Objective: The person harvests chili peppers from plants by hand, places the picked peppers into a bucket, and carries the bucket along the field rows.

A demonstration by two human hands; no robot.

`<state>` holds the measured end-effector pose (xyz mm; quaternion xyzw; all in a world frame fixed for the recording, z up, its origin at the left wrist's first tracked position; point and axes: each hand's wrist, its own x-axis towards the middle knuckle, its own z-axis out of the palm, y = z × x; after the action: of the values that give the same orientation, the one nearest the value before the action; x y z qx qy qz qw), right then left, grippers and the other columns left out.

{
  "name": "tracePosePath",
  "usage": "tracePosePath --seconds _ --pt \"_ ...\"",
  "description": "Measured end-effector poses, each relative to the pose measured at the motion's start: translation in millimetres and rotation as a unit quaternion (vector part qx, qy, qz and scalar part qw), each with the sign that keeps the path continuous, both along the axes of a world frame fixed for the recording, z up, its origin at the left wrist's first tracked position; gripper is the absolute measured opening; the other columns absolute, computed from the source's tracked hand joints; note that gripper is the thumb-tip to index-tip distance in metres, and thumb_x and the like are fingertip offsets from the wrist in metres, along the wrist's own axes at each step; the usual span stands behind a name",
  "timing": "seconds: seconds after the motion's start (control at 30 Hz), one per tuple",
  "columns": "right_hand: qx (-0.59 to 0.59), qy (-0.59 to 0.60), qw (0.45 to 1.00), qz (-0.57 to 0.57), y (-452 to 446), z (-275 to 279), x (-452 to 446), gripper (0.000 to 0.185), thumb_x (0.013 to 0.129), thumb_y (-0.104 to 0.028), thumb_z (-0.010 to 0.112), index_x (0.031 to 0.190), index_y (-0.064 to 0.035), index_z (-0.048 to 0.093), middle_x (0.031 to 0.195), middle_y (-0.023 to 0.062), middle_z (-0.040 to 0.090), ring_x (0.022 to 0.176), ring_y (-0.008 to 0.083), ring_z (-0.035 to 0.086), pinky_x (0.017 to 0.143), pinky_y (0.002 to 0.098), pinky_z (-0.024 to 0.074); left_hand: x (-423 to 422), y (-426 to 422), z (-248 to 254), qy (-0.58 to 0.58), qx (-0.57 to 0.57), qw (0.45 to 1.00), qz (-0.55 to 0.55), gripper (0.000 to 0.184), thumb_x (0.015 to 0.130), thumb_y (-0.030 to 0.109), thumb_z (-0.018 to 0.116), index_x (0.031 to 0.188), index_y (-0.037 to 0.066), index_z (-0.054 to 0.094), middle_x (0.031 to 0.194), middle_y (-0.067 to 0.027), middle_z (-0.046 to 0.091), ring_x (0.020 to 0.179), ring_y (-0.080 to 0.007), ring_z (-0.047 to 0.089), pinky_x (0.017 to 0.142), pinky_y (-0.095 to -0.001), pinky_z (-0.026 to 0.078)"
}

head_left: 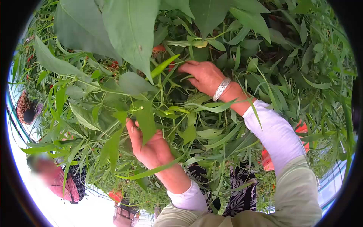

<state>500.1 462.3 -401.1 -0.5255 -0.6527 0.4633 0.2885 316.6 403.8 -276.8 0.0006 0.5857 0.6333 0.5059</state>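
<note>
Among dense chili plants, my right hand point(206, 76), with a silver bracelet point(222, 89) at the wrist, reaches in with curled fingers. A small red chili pepper point(171, 67) shows right beside its fingertips; what they pinch, if anything, is hidden by foliage. Pointing up to the right, a long green chili pepper point(165, 66) grows just left of that hand. Lower down, my left hand point(152, 149) is palm up with its fingers apart among the leaves. A hanging leaf point(146, 120) covers part of it, and nothing shows in its palm.
Large leaves point(130, 32) hang close to the camera at the top. A red-orange object point(267, 159) lies partly hidden beyond my right sleeve. At the lower left is another person point(67, 183) in pink. A patterned brown item point(25, 108) stands at the far left.
</note>
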Motion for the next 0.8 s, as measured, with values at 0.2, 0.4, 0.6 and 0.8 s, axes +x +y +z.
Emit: tracePosePath --seconds 0.2,0.4,0.6,0.8 --pt "0.006 -0.057 0.995 0.081 13 -14 -28 0.045 0.067 0.0 0.058 0.107 -0.0202 0.061 0.089 0.0163 0.054 0.088 0.0346 0.057 0.075 0.0422 0.0482 -1 -3 -2 0.006 0.034 0.998 -0.062 0.04 0.084 0.01 0.053 0.122 0.003 0.042 0.103 -0.009 0.057 0.093 -0.0195 0.057 0.074 -0.0336 0.049" --pt "-0.008 -0.055 0.992 0.11 7 -16 -13 0.04 0.063 -0.005 0.065 0.101 -0.0136 0.062 0.091 0.014 0.055 0.087 0.0339 0.057 0.077 0.0401 0.0478 10 -6 -1 0.016 0.008 0.999 -0.043 0.044 0.084 0.008 0.051 0.126 0.002 0.039 0.12 -0.0133 0.051 0.1 -0.024 0.055 0.078 -0.0357 0.049" --pt "0.023 -0.035 0.989 0.141 15 -15 -12 0.023 0.067 -0.008 0.06 0.089 -0.0097 0.065 0.084 0.0145 0.057 0.089 0.0315 0.057 0.076 0.0406 0.0477 10 -8 -5 -0.019 0.021 0.998 -0.05 0.032 0.086 0.01 0.051 0.116 0.0 0.048 0.114 -0.013 0.055 0.098 -0.0236 0.055 0.081 -0.0367 0.048" --pt "0.097 -0.167 0.981 0.007 -21 37 17 0.01 0.065 -0.008 0.056 0.073 -0.0027 0.058 0.09 0.01 0.054 0.088 0.0266 0.054 0.072 0.0362 0.0492 12 -12 0 -0.084 0.062 0.99 -0.097 0.025 0.088 0.011 0.048 0.111 0.001 0.054 0.11 -0.009 0.059 0.099 -0.0236 0.055 0.085 -0.0384 0.047"
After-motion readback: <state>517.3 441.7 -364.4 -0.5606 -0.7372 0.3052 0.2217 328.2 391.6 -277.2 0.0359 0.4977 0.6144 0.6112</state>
